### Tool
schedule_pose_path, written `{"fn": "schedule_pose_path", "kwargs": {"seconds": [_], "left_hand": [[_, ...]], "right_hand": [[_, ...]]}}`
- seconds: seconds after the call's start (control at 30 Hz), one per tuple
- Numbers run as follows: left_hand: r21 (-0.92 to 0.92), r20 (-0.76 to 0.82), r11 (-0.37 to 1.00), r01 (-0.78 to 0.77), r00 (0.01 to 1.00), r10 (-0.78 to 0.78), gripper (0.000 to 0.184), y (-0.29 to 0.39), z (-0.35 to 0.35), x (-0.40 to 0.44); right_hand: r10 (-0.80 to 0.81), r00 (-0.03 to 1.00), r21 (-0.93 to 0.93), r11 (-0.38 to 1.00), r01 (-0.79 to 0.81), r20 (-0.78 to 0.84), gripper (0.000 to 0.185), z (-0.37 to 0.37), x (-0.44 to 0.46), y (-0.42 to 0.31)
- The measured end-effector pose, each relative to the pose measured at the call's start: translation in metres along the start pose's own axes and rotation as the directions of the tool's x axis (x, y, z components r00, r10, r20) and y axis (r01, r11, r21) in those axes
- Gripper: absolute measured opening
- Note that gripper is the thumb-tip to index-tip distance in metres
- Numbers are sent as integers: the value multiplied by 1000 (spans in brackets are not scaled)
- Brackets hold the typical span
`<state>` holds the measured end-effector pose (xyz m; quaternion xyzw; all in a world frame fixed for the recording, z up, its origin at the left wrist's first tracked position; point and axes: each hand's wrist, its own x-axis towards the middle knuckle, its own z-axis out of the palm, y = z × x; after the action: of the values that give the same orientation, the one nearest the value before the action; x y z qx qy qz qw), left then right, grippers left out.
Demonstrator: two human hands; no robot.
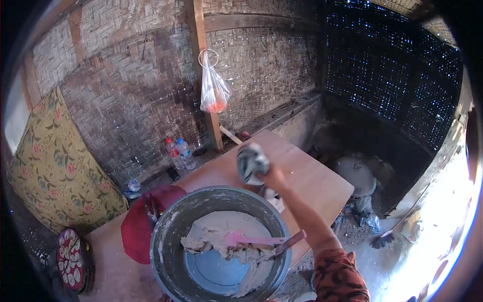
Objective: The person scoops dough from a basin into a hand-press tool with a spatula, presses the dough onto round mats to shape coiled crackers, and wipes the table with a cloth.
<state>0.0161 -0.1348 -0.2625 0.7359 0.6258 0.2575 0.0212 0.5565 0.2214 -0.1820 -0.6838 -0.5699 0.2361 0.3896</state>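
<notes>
My right hand (271,176) is wrapped round a crumpled grey and white cloth (251,163), just above the far rim of a big grey tub (160,246). Both are a little blurred. Pale grey dough-like paste (226,224) lies in the tub and sticks to its wall. A pink spatula (251,240) rests in the paste, beside a metal-looking blade or tool (289,244) leaning toward the right rim. My left hand does not show.
Beside the tub are a red lid or tray (133,229) with dark tongs (151,207) and a round container of pale pieces (70,259). Two bottles (180,153) stand by the wall; a plastic bag (214,93) hangs from a post. A covered pot (356,176) sits right.
</notes>
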Motion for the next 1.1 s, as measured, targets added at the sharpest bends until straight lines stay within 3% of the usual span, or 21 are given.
{"fn": "schedule_pose_path", "kwargs": {"seconds": [0.03,0.07,0.1,0.13,0.2,0.3,0.33,0.37,0.4,0.43,0.47,0.5,0.53,0.57,0.6,0.63,0.7,0.83,0.93,1.03,1.1], "left_hand": [[37,18,999,-22,1000,21,44,0,-1,-1],[72,39,997,-40,999,38,44,0,-1,-2],[79,40,996,-31,999,28,44,-1,1,-3],[82,26,996,-41,999,39,44,-4,4,-3],[82,22,996,-28,999,27,43,-5,7,-8],[76,32,997,-5,999,2,38,1,0,-1],[77,31,997,2,1000,-5,38,1,1,-1],[65,-5,998,-6,1000,6,37,0,2,-2],[53,-40,998,-15,999,17,36,0,-1,-2],[62,3,998,24,1000,-24,37,6,-8,1],[63,4,997,32,999,-33,37,4,-11,-2],[50,-27,999,17,999,-16,37,0,-8,-2],[40,-55,999,6,998,-4,37,-3,-7,-4],[16,-92,1000,2,996,-1,36,1,-12,-2],[-55,-55,998,28,998,-31,42,-21,4,-10],[-120,-12,990,74,997,-76,48,-43,19,-27],[-57,-78,998,31,996,-36,34,-21,-2,-12],[-181,-93,983,-38,995,21,33,-35,-2,-19],[-263,-89,960,-92,994,71,35,-39,-11,-28],[-247,-88,950,-193,980,176,39,-35,-23,-48],[-12,75,991,-132,988,132,40,-34,-36,-79]], "right_hand": [[-9,1000,10,1000,9,0,51,25,4,6],[-147,989,-284,949,136,-17,51,50,-1,14],[-277,961,-554,798,238,13,50,62,-8,14],[-279,960,-548,799,247,26,50,65,-6,14],[-80,990,-549,826,130,115,53,64,-2,13],[-173,984,-709,699,89,-48,59,43,15,64],[-242,957,-754,656,39,-161,60,36,41,129],[-67,970,-713,691,-124,-235,54,-11,11,102],[178,939,-652,681,-333,-294,44,-38,25,169],[89,844,-599,666,-445,-528,39,-71,23,245],[157,793,-694,405,-596,-589,40,-121,-40,177],[16,653,-649,81,-756,-758,43,-154,-47,273],[-134,326,-304,-165,-938,-936,47,-198,-69,343],[170,644,-568,342,-749,-746,50,-235,-158,290],[263,669,-527,448,-723,-695,50,-253,-227,278],[317,653,-490,461,-740,-688,49,-247,-292,286],[478,622,-428,459,-779,-620,49,-214,-418,295],[781,557,-421,421,-804,-283,50,-111,-582,268],[717,696,-503,617,-605,42,51,-43,-582,181],[379,845,-505,849,-156,376,66,7,-526,17],[309,768,-407,911,-69,561,72,31,-503,-76]]}}
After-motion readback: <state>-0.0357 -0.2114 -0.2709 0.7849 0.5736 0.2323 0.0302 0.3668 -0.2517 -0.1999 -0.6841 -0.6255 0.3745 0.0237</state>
